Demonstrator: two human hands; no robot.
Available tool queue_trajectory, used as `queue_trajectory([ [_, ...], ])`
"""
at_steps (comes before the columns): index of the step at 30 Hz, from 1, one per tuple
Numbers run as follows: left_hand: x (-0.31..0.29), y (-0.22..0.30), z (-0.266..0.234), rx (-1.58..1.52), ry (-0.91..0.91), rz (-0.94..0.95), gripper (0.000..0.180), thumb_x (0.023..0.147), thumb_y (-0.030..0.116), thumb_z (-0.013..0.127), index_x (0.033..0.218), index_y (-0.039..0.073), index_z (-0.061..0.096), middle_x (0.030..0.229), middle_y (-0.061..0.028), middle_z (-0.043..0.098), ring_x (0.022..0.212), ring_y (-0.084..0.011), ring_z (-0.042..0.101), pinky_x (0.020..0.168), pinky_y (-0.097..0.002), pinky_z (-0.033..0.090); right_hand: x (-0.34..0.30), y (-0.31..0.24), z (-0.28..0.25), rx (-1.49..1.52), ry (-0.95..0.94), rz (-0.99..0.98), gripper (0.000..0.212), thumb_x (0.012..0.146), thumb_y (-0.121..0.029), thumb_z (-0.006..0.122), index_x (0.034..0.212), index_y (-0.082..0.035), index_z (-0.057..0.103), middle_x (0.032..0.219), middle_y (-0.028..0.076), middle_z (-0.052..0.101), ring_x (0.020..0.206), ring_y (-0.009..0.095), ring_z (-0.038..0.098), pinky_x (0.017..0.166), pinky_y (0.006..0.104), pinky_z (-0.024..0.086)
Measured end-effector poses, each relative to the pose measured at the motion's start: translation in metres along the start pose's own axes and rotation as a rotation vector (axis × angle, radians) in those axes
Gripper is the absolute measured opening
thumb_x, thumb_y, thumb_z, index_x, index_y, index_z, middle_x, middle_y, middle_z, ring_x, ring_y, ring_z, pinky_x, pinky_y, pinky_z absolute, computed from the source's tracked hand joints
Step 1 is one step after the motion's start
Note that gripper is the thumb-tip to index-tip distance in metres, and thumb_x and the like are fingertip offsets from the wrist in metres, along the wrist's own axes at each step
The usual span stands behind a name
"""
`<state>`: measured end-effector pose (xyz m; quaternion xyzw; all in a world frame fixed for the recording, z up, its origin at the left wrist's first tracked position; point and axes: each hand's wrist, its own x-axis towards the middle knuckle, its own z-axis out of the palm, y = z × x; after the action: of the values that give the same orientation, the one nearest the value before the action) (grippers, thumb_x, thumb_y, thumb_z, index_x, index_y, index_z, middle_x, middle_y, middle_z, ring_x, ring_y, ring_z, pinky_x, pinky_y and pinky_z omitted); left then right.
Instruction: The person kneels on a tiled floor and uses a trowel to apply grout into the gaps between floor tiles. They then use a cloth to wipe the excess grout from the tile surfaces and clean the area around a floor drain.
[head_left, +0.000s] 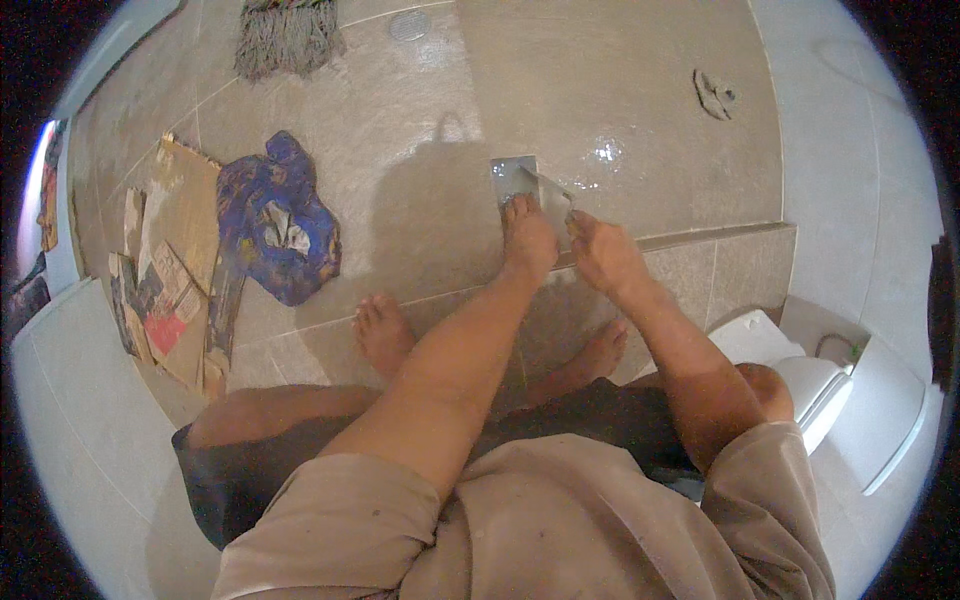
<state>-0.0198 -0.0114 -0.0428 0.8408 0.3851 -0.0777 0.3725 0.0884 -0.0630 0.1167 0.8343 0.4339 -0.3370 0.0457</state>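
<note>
Head view, looking down at the beige tiled floor (620, 95).

Left hand (530, 238): fingers bent over the near end of a flat, rectangular grey metal trowel plate (508, 172). Hand appears closed on it; whether a handle sits under the palm, cannot tell.

Right hand (602, 255): closed around the handle of a small scraper with a thin, pale metal blade (552, 188). Blade points up and left, toward the plate, overlapping its right side in this view; actual contact not resolvable. Both tools are in front of the person, between the hands and the far floor. Hands just beside each other, apart.

Surroundings: bare left foot (383, 335) and bare right foot (590, 362) below the hands, well apart. To the left, a crumpled blue-purple plastic bag (315, 245), dirt-smeared, with whitish crumpled material (287, 232) at its middle. Beside it, a torn brown cardboard sheet (187, 190) with loose strips along its left edge. Far side: a grey stringy mop head (288, 42), with a round metal drain cover (408, 26) to its right. Far right: a small dark-and-grey crumpled object (712, 95), kind unclear. Lower right: a white toilet (815, 385). A glossy highlight shows on the floor right of the plate.
</note>
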Motion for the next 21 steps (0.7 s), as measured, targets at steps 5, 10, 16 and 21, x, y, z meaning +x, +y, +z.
queue_trajectory([
  [5, 0.016, 0.007, -0.017, -0.366, 0.093, -0.14, 0.058, 0.092, 0.014, 0.057, 0.144, -0.012, 0.051, 0.147, -0.0283, 0.051, 0.142, -0.0462, 0.042, 0.119, -0.0476, 0.035, -0.008, -0.004, 0.011, -0.04, 0.065, -0.005, 0.033, 0.097, -0.019, 0.057, 0.127, -0.006, 0.062, 0.094, 0.033, 0.07, 0.093, 0.052, 0.068, 0.081, 0.0607, 0.055],
  [10, 0.03, -0.002, -0.034, -1.193, 0.068, -0.396, 0.056, 0.1, 0.026, 0.055, 0.147, -0.003, 0.054, 0.158, -0.0253, 0.046, 0.142, -0.0447, 0.046, 0.117, -0.0439, 0.038, -0.01, -0.031, 0.003, -0.194, 0.111, 0.024, 0.026, 0.099, -0.016, 0.053, 0.122, -0.006, 0.059, 0.089, 0.034, 0.068, 0.086, 0.052, 0.07, 0.075, 0.0584, 0.058],
  [16, 0.035, -0.016, -0.021, -1.748, -0.146, -0.663, 0.074, 0.101, 0.048, 0.056, 0.157, 0.002, 0.042, 0.165, -0.0207, 0.039, 0.149, -0.0374, 0.038, 0.121, -0.0457, 0.031, 0.006, -0.04, 0.007, -0.224, 0.059, 0.015, 0.021, 0.101, -0.015, 0.05, 0.116, -0.004, 0.059, 0.087, 0.032, 0.07, 0.081, 0.053, 0.071, 0.072, 0.0599, 0.058],
  [21, 0.037, -0.003, -0.03, -1.808, -0.225, -0.656, 0.084, 0.099, 0.057, 0.057, 0.16, 0.003, 0.037, 0.167, -0.0185, 0.035, 0.151, -0.035, 0.035, 0.122, -0.0496, 0.027, 0.027, -0.042, -0.011, -0.172, -0.055, 0.001, 0.02, 0.099, -0.016, 0.053, 0.104, 0.001, 0.063, 0.092, 0.033, 0.071, 0.087, 0.053, 0.07, 0.074, 0.0613, 0.057],
])
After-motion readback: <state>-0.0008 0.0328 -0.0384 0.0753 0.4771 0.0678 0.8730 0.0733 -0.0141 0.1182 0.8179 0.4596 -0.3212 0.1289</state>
